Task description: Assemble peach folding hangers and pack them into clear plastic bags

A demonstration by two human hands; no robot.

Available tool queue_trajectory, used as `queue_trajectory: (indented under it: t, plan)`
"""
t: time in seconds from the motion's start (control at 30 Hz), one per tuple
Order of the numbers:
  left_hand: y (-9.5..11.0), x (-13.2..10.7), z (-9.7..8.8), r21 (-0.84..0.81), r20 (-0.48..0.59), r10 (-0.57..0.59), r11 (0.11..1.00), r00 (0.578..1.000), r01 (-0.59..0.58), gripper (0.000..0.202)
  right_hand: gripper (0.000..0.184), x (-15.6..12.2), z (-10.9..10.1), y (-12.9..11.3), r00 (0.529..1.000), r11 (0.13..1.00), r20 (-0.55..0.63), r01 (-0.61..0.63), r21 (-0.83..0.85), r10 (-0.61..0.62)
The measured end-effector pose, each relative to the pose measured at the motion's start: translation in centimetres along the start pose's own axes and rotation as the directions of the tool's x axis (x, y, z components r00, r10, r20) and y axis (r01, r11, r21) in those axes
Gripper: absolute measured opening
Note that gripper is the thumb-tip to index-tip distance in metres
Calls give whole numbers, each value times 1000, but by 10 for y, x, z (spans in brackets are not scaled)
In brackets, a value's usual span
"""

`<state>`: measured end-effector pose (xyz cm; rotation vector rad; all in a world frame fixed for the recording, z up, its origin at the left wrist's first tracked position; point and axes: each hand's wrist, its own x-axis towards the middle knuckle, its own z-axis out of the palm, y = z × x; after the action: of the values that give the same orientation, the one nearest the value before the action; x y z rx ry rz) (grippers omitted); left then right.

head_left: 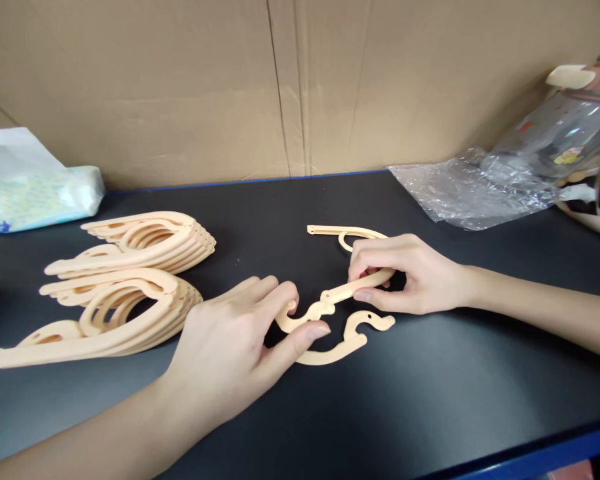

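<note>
My right hand point(405, 273) pinches a peach-coloured plastic hanger arm point(347, 289), part of a folding hanger. The arm's lower end meets a curved hook piece point(300, 322), gripped between the thumb and fingers of my left hand point(235, 333). Whether the two are joined cannot be made out. Just below lies another hanger part point(333, 353) with a curled hook end; my left thumb covers some of it. Beyond my right hand, a slim arm with a loop point(347, 232) reaches up the table, partly hidden by my fingers.
Two stacks of folded peach hangers, a far stack point(180, 243) and a near stack point(145, 327), lie on the left of the black table point(430, 373). A tissue pack point(45, 193) sits behind them. Crumpled clear plastic point(460, 190) and a clear bottle point(555, 133) are at back right, before cardboard point(190, 87).
</note>
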<state>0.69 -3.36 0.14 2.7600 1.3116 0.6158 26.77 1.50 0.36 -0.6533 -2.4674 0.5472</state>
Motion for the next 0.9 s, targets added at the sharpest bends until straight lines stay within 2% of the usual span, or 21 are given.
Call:
queue_trajectory:
  t: [0.2,0.33,0.63,0.77,0.9]
  plan:
    - [1,1,1,-24,13,9,1000,1000,-9,29,14,2,-2,2,997,996,60,-58,70,54]
    - [0,2,4,26,-9,46,999,999,-46,36,14,4,-4,4,994,988,91,-76,132,65]
    - [-2,3,4,-42,42,43,998,998,-41,25,18,5,-8,2,974,956,182,-179,233,138]
    - [-1,4,5,31,21,72,997,997,-73,27,21,5,-9,5,959,927,220,-237,290,177]
    - [1,7,3,121,59,90,988,994,-97,28,25,4,-9,8,939,885,261,-309,349,225]
